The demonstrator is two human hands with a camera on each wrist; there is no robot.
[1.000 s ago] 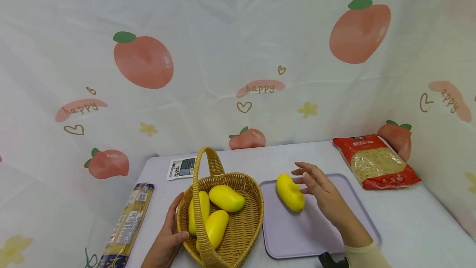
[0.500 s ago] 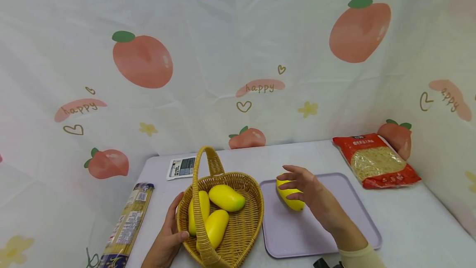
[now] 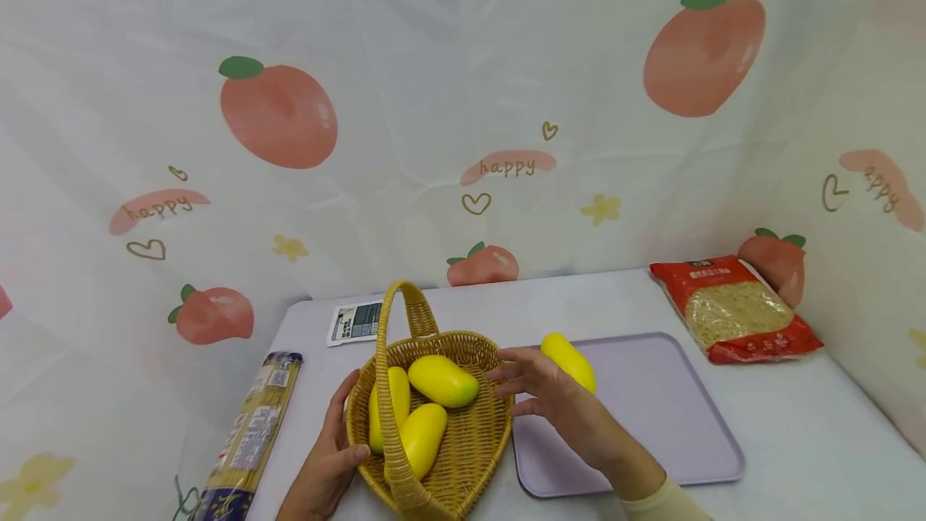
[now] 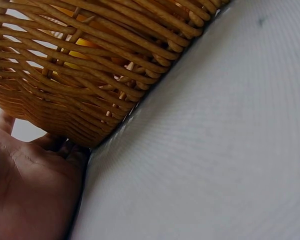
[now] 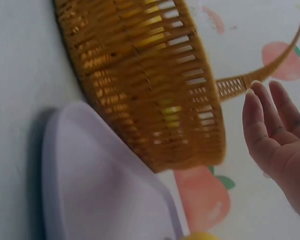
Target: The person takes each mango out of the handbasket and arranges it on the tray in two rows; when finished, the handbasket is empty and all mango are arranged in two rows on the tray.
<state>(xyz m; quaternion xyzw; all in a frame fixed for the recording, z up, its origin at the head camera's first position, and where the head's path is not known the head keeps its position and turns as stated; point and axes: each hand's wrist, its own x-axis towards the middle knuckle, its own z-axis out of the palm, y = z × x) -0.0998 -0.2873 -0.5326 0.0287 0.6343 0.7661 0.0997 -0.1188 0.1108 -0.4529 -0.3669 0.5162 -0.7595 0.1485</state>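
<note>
A heart-shaped wicker basket (image 3: 477, 432) with a tall arched handle stands on the table with three yellow mangoes (image 3: 443, 381) inside. My left hand (image 3: 323, 457) grips its left side, thumb at the rim and fingers along the outer wall; in the left wrist view the fingertips are partly hidden by the basket. My right hand (image 3: 557, 408) hovers between basket and tray, fingertips near the basket's right rim, holding nothing. Its fingers are spread and slightly bent. Behind it, another yellow mango (image 3: 571, 362) lies on the lilac tray (image 3: 665, 416), partly covered by the hand.
To the left lies a long pack of dry noodles (image 3: 249, 441). A white and dark packet (image 3: 354, 323) is behind the basket. At the back right rests a red bag of pasta (image 3: 734, 312). A fruit-printed cloth (image 3: 405, 223) hangs behind the table.
My right hand has moved left, from beside the mango on the tray, across it, to the basket's right rim. The mango stays on the tray. My left hand keeps its hold.
</note>
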